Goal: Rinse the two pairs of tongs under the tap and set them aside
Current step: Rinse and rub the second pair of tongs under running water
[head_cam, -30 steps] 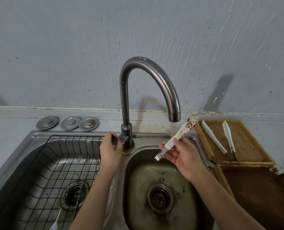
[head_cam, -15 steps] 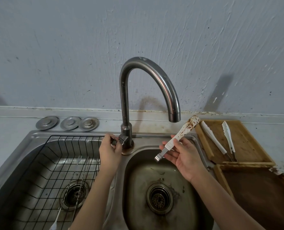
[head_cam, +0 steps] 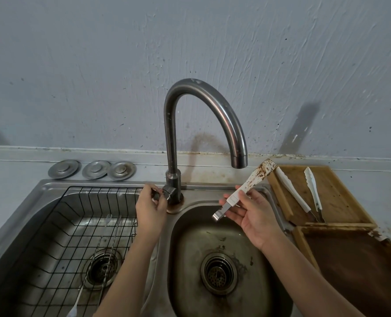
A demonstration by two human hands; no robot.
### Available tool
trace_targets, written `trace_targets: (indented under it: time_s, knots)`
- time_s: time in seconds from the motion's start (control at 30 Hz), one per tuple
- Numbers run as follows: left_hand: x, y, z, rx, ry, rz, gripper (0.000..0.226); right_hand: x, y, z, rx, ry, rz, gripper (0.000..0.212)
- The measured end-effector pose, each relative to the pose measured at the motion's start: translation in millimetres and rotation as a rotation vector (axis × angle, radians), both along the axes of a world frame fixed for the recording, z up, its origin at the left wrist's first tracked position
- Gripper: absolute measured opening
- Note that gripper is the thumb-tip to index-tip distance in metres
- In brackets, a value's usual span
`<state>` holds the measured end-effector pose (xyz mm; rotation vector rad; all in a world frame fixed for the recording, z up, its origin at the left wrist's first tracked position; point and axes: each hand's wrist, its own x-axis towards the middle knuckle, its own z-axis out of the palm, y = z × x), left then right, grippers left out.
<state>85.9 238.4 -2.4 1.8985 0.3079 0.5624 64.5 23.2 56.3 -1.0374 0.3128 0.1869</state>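
Note:
My right hand [head_cam: 254, 216] holds a white pair of tongs [head_cam: 250, 183] by its lower half, above the right basin [head_cam: 190, 259]. Brown smears cover its upper end, which points up beside the spout of the tap [head_cam: 203, 115]. No water runs from the spout. My left hand [head_cam: 150, 208] grips the tap handle [head_cam: 161, 193] at the tap's base. A second white pair of tongs [head_cam: 291, 193] lies spread on a wooden board [head_cam: 341, 202] to the right.
The left basin holds a black wire rack [head_cam: 59, 227] with forks [head_cam: 108, 239] lying in it. Three metal sink plugs [head_cam: 91, 169] sit on the counter behind it. A second, darker wooden board [head_cam: 354, 271] lies at the near right. A grey wall rises behind the tap.
None of the hands or tongs has clearly moved; my left hand stays on the tap handle with only a slight shift of the fingers.

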Motion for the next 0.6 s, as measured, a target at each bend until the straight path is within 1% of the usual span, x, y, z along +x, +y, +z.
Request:
trace_targets:
  time_s: [0.33,0.6]
  knots:
    - [-1.2,1.1,-4.3,-0.006,-0.024,0.004,0.017,-2.3,-1.6,1.3,0.015,-0.004,-0.008,0.020]
    - [-2.0,-0.1,-3.4,-0.017,-0.027,-0.005,0.014,-1.6,-2.0,0.4,0.024,0.005,-0.004,0.020]
